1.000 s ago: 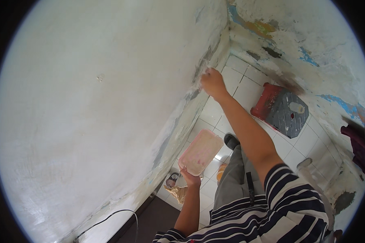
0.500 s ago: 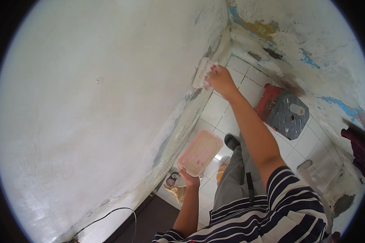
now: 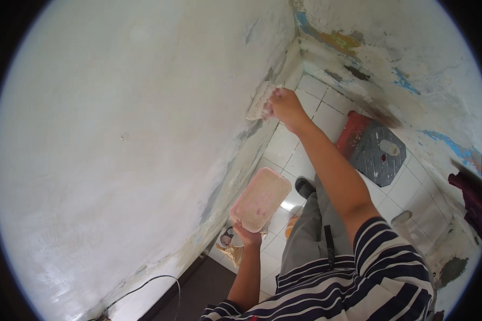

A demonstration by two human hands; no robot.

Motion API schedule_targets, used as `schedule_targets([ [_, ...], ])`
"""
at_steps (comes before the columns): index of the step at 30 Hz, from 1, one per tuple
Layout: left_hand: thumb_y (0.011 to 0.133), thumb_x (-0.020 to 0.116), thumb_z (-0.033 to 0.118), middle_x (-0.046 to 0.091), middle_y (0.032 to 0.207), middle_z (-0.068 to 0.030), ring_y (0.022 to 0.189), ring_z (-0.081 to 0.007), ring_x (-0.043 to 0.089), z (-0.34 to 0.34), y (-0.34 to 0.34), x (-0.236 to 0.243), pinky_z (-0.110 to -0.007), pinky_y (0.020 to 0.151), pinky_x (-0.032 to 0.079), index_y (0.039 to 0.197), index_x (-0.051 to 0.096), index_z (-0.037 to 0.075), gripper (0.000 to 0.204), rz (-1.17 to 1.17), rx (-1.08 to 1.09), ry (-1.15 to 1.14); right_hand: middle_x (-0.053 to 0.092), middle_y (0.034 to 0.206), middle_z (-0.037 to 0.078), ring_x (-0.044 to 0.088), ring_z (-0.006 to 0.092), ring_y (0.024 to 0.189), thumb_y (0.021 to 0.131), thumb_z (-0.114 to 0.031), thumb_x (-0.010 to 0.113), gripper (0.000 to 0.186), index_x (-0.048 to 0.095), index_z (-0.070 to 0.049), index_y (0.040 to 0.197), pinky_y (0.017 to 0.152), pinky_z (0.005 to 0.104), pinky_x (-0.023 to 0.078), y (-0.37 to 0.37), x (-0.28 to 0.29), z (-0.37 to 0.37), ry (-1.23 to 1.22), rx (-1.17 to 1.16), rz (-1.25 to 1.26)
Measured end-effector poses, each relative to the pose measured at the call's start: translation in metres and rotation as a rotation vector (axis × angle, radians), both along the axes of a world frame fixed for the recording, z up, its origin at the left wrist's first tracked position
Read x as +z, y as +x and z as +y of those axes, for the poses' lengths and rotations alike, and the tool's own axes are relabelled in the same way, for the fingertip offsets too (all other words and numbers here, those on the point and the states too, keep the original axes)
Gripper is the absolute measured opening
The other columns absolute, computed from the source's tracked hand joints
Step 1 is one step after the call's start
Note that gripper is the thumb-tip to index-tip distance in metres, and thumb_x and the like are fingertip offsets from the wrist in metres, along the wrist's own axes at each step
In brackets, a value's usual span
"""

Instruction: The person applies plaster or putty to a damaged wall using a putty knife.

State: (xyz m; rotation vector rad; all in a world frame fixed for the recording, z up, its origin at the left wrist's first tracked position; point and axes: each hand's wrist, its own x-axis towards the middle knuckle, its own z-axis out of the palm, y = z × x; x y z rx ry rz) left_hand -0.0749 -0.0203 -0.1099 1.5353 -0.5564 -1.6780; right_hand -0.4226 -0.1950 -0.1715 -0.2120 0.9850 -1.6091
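Observation:
My right hand [image 3: 283, 108], fingers closed, grips a putty spreader [image 3: 259, 101] with a wide blade coated in off-white putty. The blade lies against the lower part of the left wall [image 3: 144, 107], beside a strip of grey bare patches. My left hand [image 3: 247, 234] is wrapped round the near end of a shallow pink rectangular tray [image 3: 261, 200], whose inside is smeared with putty. The tray is held up above the floor, near the foot of the same wall.
On the white tiled floor [image 3: 281, 144] stands a red and grey plastic stool [image 3: 380, 152] with a small light object on top. The right wall [image 3: 412, 48] is peeling in blue and ochre. A dark cable [image 3: 155, 277] hangs at lower left; crumpled brown wrapping [image 3: 231, 254] lies below the tray.
My right hand and the spreader have shifted a little left along the wall. The tray in my left hand sits slightly further left and higher in view.

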Motion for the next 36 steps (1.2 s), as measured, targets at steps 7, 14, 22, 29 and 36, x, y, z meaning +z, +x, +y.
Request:
schedule_targets([
  [7, 0.089, 0.036, 0.043, 0.052, 0.141, -0.0082, 0.133, -0.0298, 0.048, -0.013, -0.017, 0.01, -0.046, 0.11, 0.039, 0.141, 0.046, 0.01, 0.062, 0.015, 0.031, 0.014, 0.064, 0.087, 0.019, 0.066, 0.0278, 0.081, 0.084, -0.008, 0.055, 0.017, 0.058, 0.004, 0.095, 0.072, 0.0405, 0.053, -0.005, -0.077, -0.015, 0.48, -0.059, 0.272],
  [14, 0.089, 0.036, 0.043, 0.053, 0.14, -0.0083, 0.132, -0.0288, 0.049, -0.014, -0.036, 0.026, -0.046, 0.109, 0.039, 0.141, 0.046, 0.011, 0.062, -0.053, 0.017, -0.024, 0.065, 0.087, 0.02, 0.067, 0.0333, 0.087, 0.083, -0.012, 0.057, 0.019, 0.06, 0.004, 0.093, 0.078, 0.0408, 0.053, 0.002, -0.02, 0.001, 0.371, 0.016, 0.323],
  [22, 0.089, 0.034, 0.041, 0.053, 0.139, -0.0083, 0.131, -0.0291, 0.05, -0.026, -0.031, 0.015, -0.046, 0.108, 0.04, 0.14, 0.046, 0.01, 0.06, -0.024, 0.036, 0.045, 0.056, 0.072, 0.01, 0.059, 0.0227, 0.06, 0.084, -0.002, 0.054, 0.008, 0.055, 0.002, 0.09, 0.05, 0.0364, 0.049, 0.012, -0.09, -0.042, 0.415, -0.053, 0.723],
  [29, 0.09, 0.035, 0.041, 0.053, 0.14, -0.0087, 0.132, -0.0298, 0.049, -0.03, -0.037, 0.018, -0.047, 0.108, 0.04, 0.14, 0.046, 0.009, 0.061, 0.0, -0.009, 0.062, 0.065, 0.086, 0.024, 0.065, 0.0357, 0.079, 0.082, -0.008, 0.056, 0.019, 0.063, 0.007, 0.09, 0.066, 0.0392, 0.053, 0.013, -0.047, -0.001, 0.177, -0.162, -0.083],
  [36, 0.09, 0.035, 0.042, 0.054, 0.139, -0.0069, 0.131, -0.0292, 0.05, -0.04, -0.03, 0.018, -0.046, 0.107, 0.041, 0.14, 0.047, 0.012, 0.059, -0.079, 0.052, 0.117, 0.065, 0.087, 0.021, 0.066, 0.0319, 0.073, 0.083, -0.008, 0.054, 0.021, 0.063, 0.006, 0.096, 0.065, 0.0345, 0.052, 0.0, -0.079, -0.028, 0.487, -0.078, 0.76],
])
